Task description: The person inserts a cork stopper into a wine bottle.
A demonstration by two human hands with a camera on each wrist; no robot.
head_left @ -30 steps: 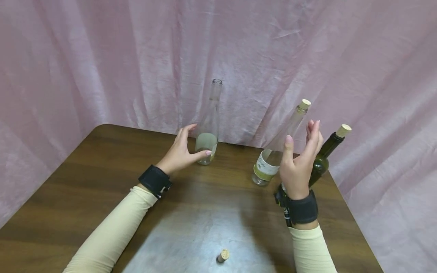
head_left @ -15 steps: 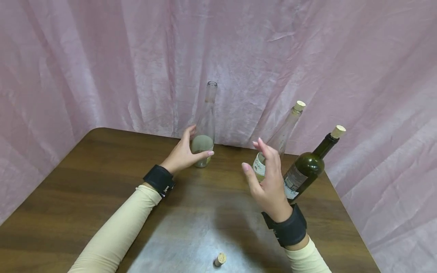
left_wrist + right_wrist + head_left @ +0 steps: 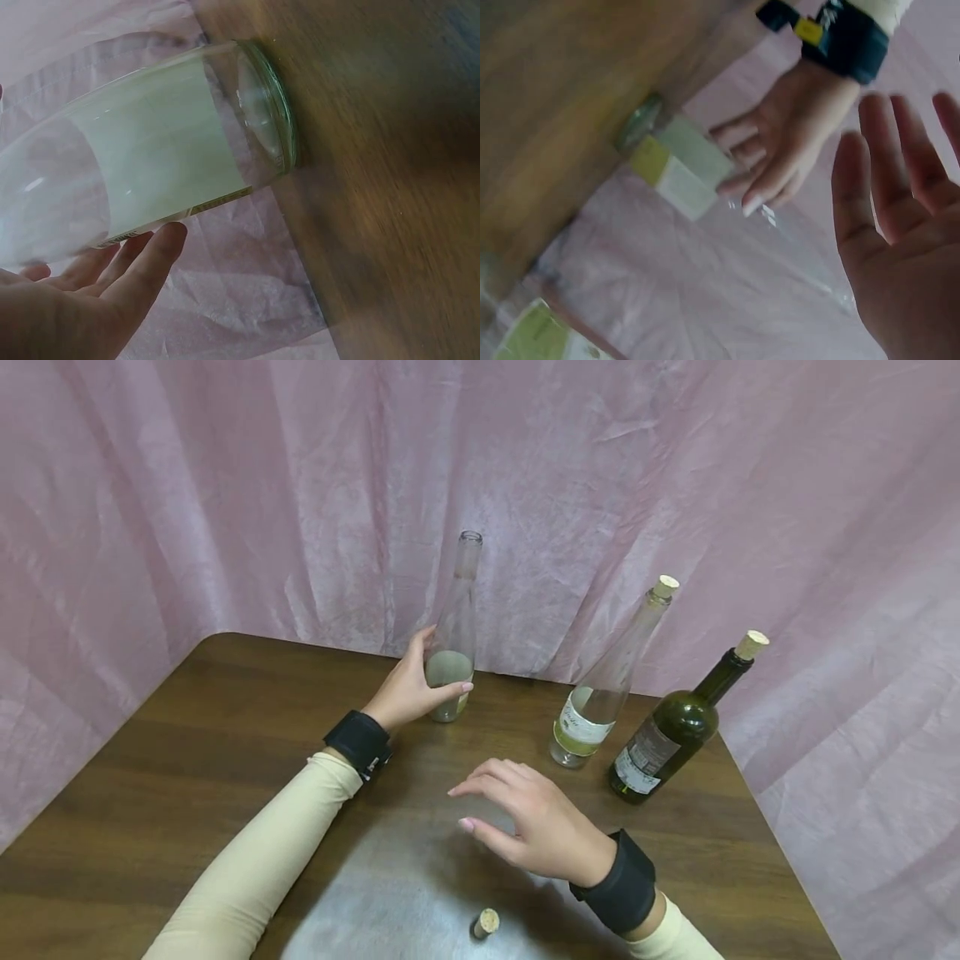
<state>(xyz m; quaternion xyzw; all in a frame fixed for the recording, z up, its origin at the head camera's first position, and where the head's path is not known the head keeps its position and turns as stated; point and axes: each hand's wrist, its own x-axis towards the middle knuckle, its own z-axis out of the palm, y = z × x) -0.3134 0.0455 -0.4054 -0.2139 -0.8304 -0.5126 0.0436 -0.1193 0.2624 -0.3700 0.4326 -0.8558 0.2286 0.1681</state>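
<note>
A clear glass bottle [image 3: 454, 618] without a cork stands upright near the table's back edge. My left hand [image 3: 411, 685] holds its lower body, thumb across the front and fingers round the far side. In the left wrist view, fingertips [image 3: 171, 238] lie against the bottle's labelled side [image 3: 161, 139]. My right hand [image 3: 543, 822] hovers over the table, fingers loosely bent and holding nothing. In front of it a loose cork [image 3: 487, 922] stands on the tabletop. The right wrist view is blurred but shows the right hand's spread fingers [image 3: 874, 172].
Right of the middle stands a second clear bottle [image 3: 592, 710] with a cork in its neck. Beside it is a dark green wine bottle [image 3: 667, 735], also corked. A pink curtain [image 3: 315, 510] hangs behind the brown wooden table [image 3: 187, 760].
My right hand has moved left and down, away from the corked bottles towards the loose cork. My left hand has closed in round the clear bottle, which stays in place.
</note>
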